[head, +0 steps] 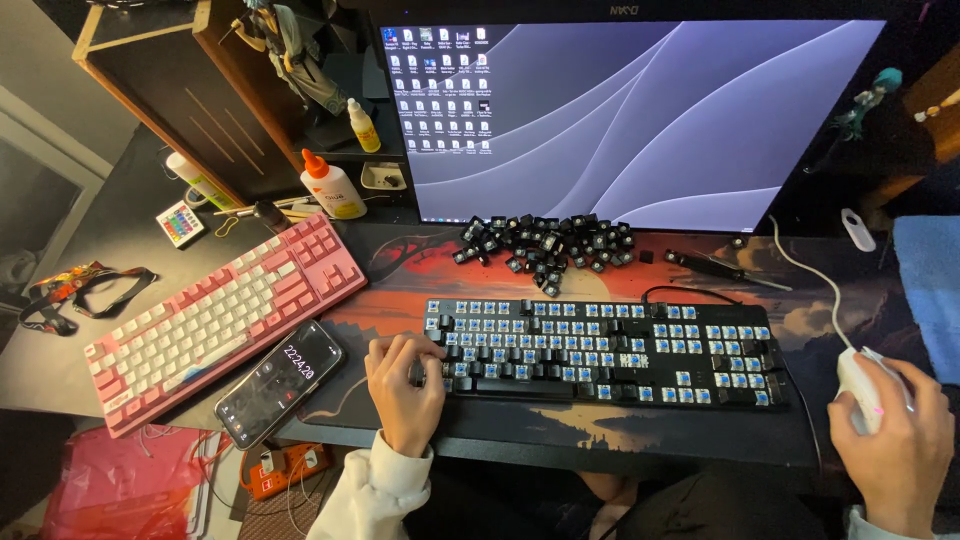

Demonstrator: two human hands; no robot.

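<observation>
Head view: black keyboard [610, 350] long axis left-right, left hand [402, 385] on left end.

Tabletop [120, 215]: dark, carries a printed desk mat [400, 262].
On the mat: black keyboard [600, 350] at centre; loose keycaps [545, 243] behind it.
Left of the black keyboard: phone [281, 382], pink keyboard [222, 318].
Right of it: white mouse [868, 385].

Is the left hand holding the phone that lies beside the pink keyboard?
No, the left hand rests on the left end of the black keyboard, while the phone lies apart on the desk.
</observation>
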